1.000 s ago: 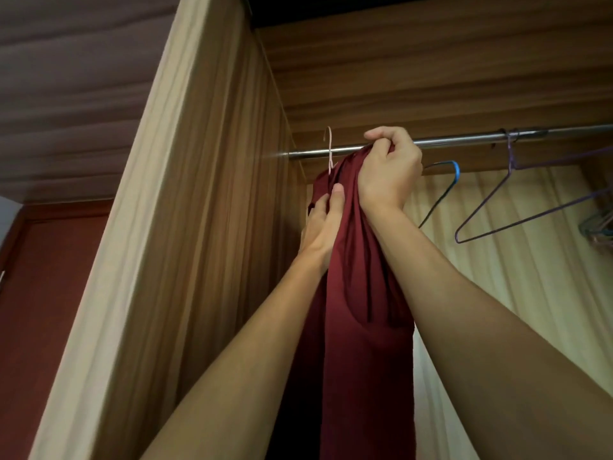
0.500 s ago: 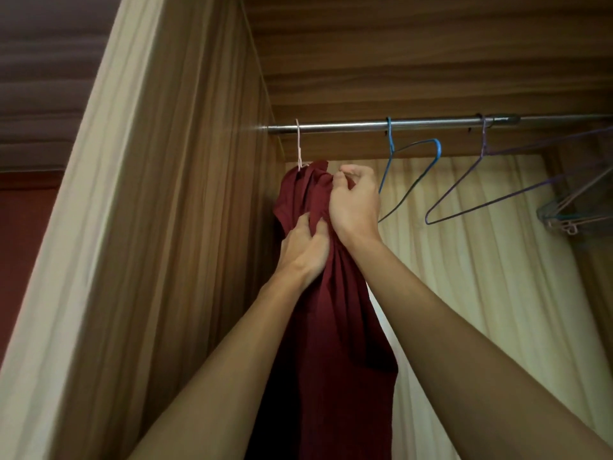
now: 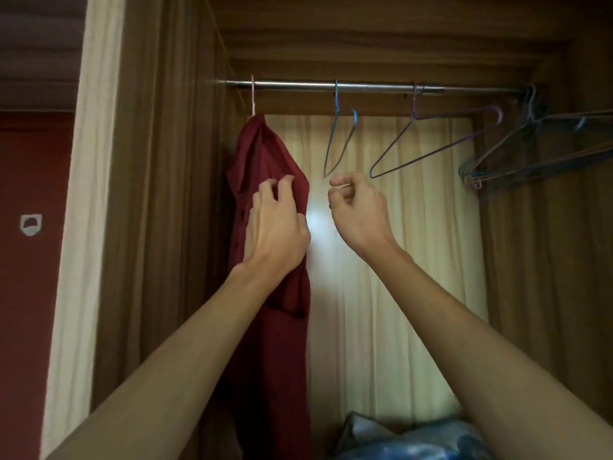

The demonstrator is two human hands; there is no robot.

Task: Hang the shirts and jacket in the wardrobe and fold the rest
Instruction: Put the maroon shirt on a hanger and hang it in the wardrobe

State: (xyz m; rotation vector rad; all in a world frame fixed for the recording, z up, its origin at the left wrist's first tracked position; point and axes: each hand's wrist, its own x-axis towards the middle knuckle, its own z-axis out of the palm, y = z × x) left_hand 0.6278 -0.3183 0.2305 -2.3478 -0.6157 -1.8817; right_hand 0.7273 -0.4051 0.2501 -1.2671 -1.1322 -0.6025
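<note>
**Inspector A:** Change since the last look?

**Inspector B:** Both hands have dropped from the top of the dark red button-front shirt (image 3: 265, 154), and the right hand (image 3: 358, 207) has come off it.

**A:** Where is the shirt?

**B:** It hangs on a pale pink wire hanger (image 3: 252, 94) at the left end of the metal rail (image 3: 374, 87), beside the wooden wardrobe side panel (image 3: 172, 194).

**A:** The hands?

**B:** The left hand (image 3: 275, 227) lies on the shirt front with fingers bent and spread. Whether they pinch cloth, I cannot tell. The right hand is curled, holds nothing and is clear of the shirt, just below a blue wire hanger (image 3: 336, 141).

**A:** Anything else?

**B:** A purple wire hanger (image 3: 431, 146) hangs further right, with a cream curtain (image 3: 381, 293) behind.
</note>
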